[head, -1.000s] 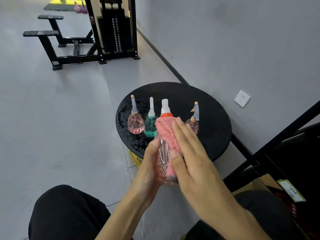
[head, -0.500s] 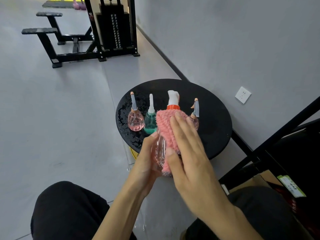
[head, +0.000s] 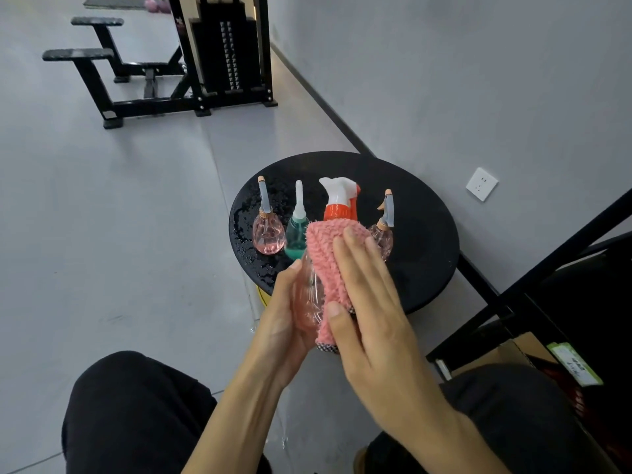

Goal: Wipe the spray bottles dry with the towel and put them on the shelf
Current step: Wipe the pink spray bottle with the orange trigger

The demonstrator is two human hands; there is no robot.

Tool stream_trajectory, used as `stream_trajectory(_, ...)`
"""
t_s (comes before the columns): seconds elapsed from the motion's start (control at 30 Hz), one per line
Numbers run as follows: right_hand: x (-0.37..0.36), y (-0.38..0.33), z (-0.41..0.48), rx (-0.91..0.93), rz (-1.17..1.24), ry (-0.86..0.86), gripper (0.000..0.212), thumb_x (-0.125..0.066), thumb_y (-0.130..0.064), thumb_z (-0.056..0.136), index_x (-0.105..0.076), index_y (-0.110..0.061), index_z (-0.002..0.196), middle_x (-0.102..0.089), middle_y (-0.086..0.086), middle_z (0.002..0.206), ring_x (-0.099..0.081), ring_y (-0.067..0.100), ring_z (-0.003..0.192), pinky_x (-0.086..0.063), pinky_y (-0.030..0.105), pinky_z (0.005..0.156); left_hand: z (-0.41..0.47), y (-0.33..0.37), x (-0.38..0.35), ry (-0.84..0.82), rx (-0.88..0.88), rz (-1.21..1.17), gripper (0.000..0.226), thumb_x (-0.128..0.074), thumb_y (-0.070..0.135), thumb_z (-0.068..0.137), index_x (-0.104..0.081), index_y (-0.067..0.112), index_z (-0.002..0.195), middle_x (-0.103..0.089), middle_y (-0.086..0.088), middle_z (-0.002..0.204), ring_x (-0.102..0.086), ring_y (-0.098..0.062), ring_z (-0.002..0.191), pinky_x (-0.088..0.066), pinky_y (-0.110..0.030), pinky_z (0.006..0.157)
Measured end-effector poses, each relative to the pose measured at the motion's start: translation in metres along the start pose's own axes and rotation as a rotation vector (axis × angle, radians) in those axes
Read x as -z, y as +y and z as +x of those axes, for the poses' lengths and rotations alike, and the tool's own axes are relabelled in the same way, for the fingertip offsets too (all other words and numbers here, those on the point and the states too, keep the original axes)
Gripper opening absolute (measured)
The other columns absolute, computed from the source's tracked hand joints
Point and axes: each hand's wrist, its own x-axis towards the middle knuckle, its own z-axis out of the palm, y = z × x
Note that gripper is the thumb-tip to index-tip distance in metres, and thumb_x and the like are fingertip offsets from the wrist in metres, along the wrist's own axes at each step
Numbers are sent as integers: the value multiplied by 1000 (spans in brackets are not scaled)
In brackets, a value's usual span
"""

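Head view: best to turn the spray bottle (head: 309, 299) within the gripping left hand (head: 284, 326) while pressing the pink towel (head: 328, 258) along its full length under the flat right hand (head: 371, 313); clear pink body, white trigger, orange collar, held roughly upright before the wet black table (head: 427, 234).

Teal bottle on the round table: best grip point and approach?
Likely the slim neck above its bulb, from straight above. The teal bottle stands upright; the pink bottle crowds its left, and the towel on the held bottle covers its right.
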Motion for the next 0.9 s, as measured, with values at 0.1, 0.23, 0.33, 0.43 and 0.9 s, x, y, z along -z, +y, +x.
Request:
stream_trajectory(0.1,1,9,14,-80,108,20,54,-31,-32,102,-19,-21,154,-12,-17,160,-4,1,148,-7,19,119,-2,-1,0,-35,54,33,41,-34,41,96,-69,19,97,-72,-2,79,-69,-14,62,-55,-30,50)
stream_trajectory(0.23,6,19,37,-227,283,38,50,-31,-30,104,-21,-27,153,-15,-21,158,-7,-12,143,-7,8,113,-4,-7,-2,-37,129,27,49,-33,48,95,-70,16,96,-72,-12,80,-70,-25,66,-57,-47,67)
stream_trajectory(0.33,3,13,32,-199,270,34,52,-32,-32,103,-20,-27,153,-15,-21,159,-8,-13,142,-10,11,115,-4,-7,-1,-38,97,7,51,-33,53,93,-68,18,108,-74,-10,92,-72,-22,75,-59,-45,63)
stream_trajectory(0.43,-5,3,9,-101,147,19,56,-30,-36,102,-16,-23,154,-11,-17,161,-5,-4,146,-10,21,120,-3,-4,1,-17,45,-43,50,-43,52,86,-68,18,112,-73,-7,97,-71,-16,80,-57,-33,60)
stream_trajectory(0.9,8,7,31,-127,52,13,54,-28,-35,104,-12,-24,155,-4,-18,161,3,-8,145,1,7,114,-6,-14,-2,-28,85,-47,45,-37,46,93,-75,21,94,-75,-6,84,-72,-17,66,-57,-35,48)
